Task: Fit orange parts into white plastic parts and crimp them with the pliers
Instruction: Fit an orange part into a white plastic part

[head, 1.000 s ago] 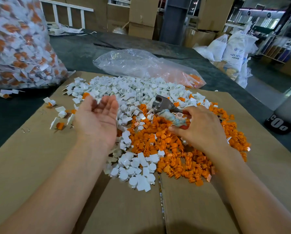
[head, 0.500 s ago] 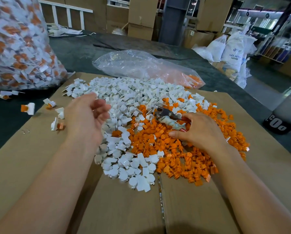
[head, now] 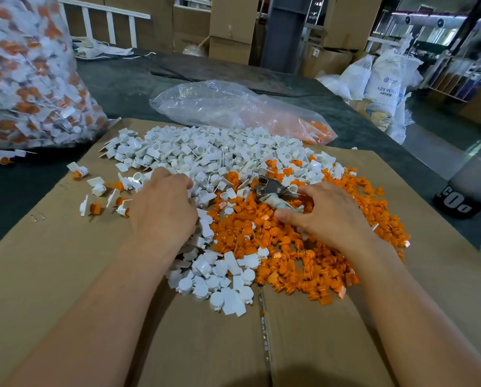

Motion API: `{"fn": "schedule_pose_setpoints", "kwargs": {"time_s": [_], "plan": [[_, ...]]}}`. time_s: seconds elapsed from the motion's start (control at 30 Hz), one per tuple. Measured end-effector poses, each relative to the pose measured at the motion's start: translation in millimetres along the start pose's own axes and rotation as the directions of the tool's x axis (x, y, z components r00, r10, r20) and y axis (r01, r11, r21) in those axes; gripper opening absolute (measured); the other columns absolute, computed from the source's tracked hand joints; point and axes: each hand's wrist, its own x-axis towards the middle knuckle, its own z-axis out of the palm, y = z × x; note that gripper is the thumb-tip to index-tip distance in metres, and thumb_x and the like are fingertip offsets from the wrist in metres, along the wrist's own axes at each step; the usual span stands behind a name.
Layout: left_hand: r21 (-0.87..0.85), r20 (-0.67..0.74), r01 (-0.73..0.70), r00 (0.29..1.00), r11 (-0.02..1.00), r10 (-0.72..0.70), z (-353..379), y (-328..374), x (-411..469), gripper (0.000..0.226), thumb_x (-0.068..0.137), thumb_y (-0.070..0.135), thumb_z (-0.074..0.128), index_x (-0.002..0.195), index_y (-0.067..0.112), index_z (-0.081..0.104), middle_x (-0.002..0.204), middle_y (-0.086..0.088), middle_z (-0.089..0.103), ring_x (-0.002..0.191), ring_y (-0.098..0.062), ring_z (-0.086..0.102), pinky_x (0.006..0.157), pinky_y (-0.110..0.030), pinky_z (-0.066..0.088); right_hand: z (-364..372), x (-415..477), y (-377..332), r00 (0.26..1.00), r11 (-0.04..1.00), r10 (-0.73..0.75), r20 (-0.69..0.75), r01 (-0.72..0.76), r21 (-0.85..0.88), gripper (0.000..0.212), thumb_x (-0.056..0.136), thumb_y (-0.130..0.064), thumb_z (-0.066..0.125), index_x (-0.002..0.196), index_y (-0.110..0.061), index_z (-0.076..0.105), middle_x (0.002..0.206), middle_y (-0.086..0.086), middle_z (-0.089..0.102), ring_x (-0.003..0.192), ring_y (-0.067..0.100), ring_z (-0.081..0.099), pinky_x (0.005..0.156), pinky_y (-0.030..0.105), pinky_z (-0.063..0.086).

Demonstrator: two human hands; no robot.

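Note:
A heap of white plastic parts (head: pixel 205 155) covers the far and middle cardboard, and a heap of orange parts (head: pixel 289 247) lies to its right. My left hand (head: pixel 162 208) lies palm down at the left edge of the white heap, fingers curled into the parts; what they hold is hidden. My right hand (head: pixel 325 213) rests on the orange heap and grips the wrapped handles of the metal pliers (head: pixel 270 188), whose jaws point to the far left.
The cardboard sheet (head: pixel 66 275) lies on a dark table. Several assembled white-and-orange pieces (head: pixel 94 208) lie left of my left hand. A big clear bag of assembled pieces (head: pixel 24 79) stands at the far left. A nearly empty plastic bag (head: pixel 228 107) lies behind the heaps.
My left hand turned from palm up to palm down and dropped onto the white parts. An assembled piece landed among those at the left. My right hand lowered the pliers onto the orange heap.

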Motion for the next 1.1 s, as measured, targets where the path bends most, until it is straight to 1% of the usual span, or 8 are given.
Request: {"fn": "schedule_pose_setpoints", "kwargs": {"time_s": [0.17, 0.27, 0.37, 0.47, 0.67, 0.8, 0.97, 1.1], "plan": [[-0.075, -0.039, -0.034, 0.999, 0.997, 0.031, -1, 2, -2, 0.033, 0.089, 0.007, 0.051, 0.121, 0.014, 0.057, 0.115, -0.013, 0.057, 0.104, -0.03, 0.054, 0.074, -0.037, 0.041, -4, -10, -18, 0.926, 0.94, -0.198, -0.32, 0.272, 0.204, 0.032, 0.084, -0.042, 0.059, 0.107, -0.02, 0.066, 0.112, -0.002, 0.059, 0.11, 0.013, 0.046, 0.087, 0.022, 0.031], [-0.193, -0.092, -0.05, 0.995, 0.98, 0.033, -3, 3, -2, 0.038, 0.089, 0.001, 0.048, 0.126, 0.01, 0.056, 0.123, -0.015, 0.052, 0.111, -0.029, 0.051, 0.089, -0.035, 0.039, 2, -19, -35, 0.894, 0.883, -0.414, -0.171, 0.44, 0.163, 0.026, 0.086, -0.035, 0.059, 0.107, -0.022, 0.067, 0.107, -0.005, 0.058, 0.104, 0.01, 0.046, 0.08, 0.008, 0.025], [-0.207, -0.046, -0.046, 0.998, 0.977, 0.037, -2, 2, -1, 0.032, 0.091, 0.004, 0.048, 0.119, 0.011, 0.061, 0.121, -0.013, 0.054, 0.11, -0.026, 0.051, 0.09, -0.031, 0.037, 9, -20, -42, 0.849, 0.841, -0.527, -0.043, 0.528, 0.118, 0.03, 0.088, -0.032, 0.058, 0.116, -0.023, 0.063, 0.114, -0.004, 0.059, 0.109, 0.012, 0.046, 0.094, 0.024, 0.03], [-0.239, -0.041, -0.025, 0.999, 0.971, 0.015, -1, 1, -1, 0.025, 0.091, 0.008, 0.051, 0.111, 0.012, 0.065, 0.115, -0.009, 0.061, 0.106, -0.024, 0.054, 0.084, -0.031, 0.039, 9, -20, -43, 0.85, 0.84, -0.525, -0.04, 0.525, 0.135, 0.029, 0.089, -0.03, 0.056, 0.116, -0.023, 0.063, 0.113, -0.004, 0.061, 0.109, 0.013, 0.049, 0.097, 0.035, 0.035], [-0.39, -0.092, 0.004, 0.995, 0.921, -0.043, -7, 4, -3, 0.016, 0.089, 0.013, 0.056, 0.095, 0.018, 0.071, 0.099, 0.0, 0.069, 0.092, -0.016, 0.059, 0.075, -0.025, 0.038, 11, -20, -42, 0.845, 0.838, -0.525, -0.098, 0.534, 0.111, 0.026, 0.092, -0.032, 0.051, 0.112, -0.021, 0.064, 0.107, -0.004, 0.064, 0.104, 0.013, 0.051, 0.095, 0.025, 0.024], [-0.566, -0.068, -0.053, 0.998, 0.822, 0.017, -13, 12, -8, 0.023, 0.089, 0.014, 0.058, 0.077, 0.032, 0.061, 0.077, 0.02, 0.06, 0.07, 0.0, 0.055, 0.062, -0.014, 0.038, 7, -22, -42, 0.864, 0.84, -0.464, -0.195, 0.499, 0.215, 0.024, 0.094, -0.027, 0.048, 0.102, -0.013, 0.066, 0.095, 0.0, 0.067, 0.092, 0.016, 0.056, 0.085, 0.029, 0.038], [-0.799, 0.081, -0.002, 0.99, 0.602, 0.112, -12, 22, -15, 0.025, 0.092, 0.005, 0.052, 0.078, 0.026, 0.058, 0.075, 0.005, 0.065, 0.062, -0.005, 0.067, 0.056, -0.016, 0.054, 6, -24, -42, 0.859, 0.789, -0.39, -0.332, 0.498, 0.361, 0.019, 0.09, -0.021, 0.056, 0.098, -0.011, 0.07, 0.085, 0.001, 0.061, 0.081, 0.01, 0.052, 0.07, 0.018, 0.039], [-0.792, 0.043, -0.054, 0.989, 0.608, 0.144, -11, 23, -17, 0.028, 0.082, 0.004, 0.066, 0.074, 0.032, 0.065, 0.074, 0.011, 0.069, 0.069, -0.004, 0.066, 0.065, -0.017, 0.053, 7, -25, -43, 0.872, 0.725, -0.264, -0.411, 0.461, 0.512, 0.015, 0.088, -0.013, 0.058, 0.097, -0.011, 0.07, 0.08, -0.012, 0.063, 0.074, 0.003, 0.058, 0.069, 0.012, 0.044]]}}
